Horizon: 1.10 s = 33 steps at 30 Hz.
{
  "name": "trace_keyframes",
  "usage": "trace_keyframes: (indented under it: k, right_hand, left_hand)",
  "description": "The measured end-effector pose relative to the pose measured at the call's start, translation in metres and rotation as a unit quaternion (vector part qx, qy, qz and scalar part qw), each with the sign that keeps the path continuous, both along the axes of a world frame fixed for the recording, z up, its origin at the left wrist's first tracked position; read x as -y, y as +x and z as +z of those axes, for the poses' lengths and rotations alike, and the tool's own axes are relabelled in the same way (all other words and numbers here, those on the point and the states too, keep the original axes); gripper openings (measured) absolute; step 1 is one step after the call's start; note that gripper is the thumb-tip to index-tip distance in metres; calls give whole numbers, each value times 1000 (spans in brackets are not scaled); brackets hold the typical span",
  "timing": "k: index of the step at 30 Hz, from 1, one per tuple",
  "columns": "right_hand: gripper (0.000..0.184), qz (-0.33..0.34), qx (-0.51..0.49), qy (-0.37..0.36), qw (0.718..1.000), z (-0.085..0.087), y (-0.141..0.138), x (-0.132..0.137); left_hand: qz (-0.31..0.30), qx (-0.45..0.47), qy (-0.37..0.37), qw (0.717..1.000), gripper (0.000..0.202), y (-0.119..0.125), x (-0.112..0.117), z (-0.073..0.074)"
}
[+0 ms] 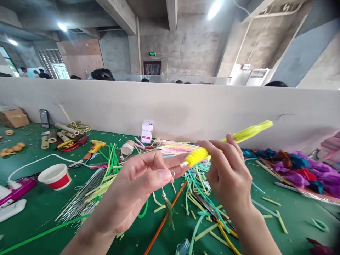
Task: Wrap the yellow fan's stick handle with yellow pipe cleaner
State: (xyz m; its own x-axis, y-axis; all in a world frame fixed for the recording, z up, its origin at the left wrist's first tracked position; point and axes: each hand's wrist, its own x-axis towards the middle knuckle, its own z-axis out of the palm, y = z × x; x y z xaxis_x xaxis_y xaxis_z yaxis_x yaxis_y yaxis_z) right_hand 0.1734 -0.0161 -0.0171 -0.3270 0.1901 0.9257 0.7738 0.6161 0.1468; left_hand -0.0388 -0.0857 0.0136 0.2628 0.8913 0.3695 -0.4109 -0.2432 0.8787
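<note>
My right hand [228,170] is closed around a yellow tube-like piece [239,136] that sticks up and to the right, its wrapped end with a small metal tip pointing left. My left hand [145,177] pinches a small metal ring between thumb and finger right at that tip. A little green tassel [168,209] hangs from the ring below my fingers. Both hands hover above a green table [39,209] strewn with coloured plastic tubing [193,198].
A red and white paper cup [55,176], a yellow glue gun [96,145], bamboo-like tubes [67,130], thin wires [85,198] and a phone [147,132] lie to the left and behind. Fuzzy coloured material [300,170] piles at right. A grey partition [186,106] backs the table.
</note>
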Motion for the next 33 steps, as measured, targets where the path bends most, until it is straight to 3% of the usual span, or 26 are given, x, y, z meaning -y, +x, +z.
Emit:
trace_keyframes:
  k: [10,33]
  right_hand:
    - [58,-24,-1,-3,1000,-6,11,-6]
    - [56,-41,-4,13,999,-7,11,-7]
  left_hand:
    - [51,3,-29,998,22,16,-12,-9]
    - [58,3,-23,998,25,20,-18,-12]
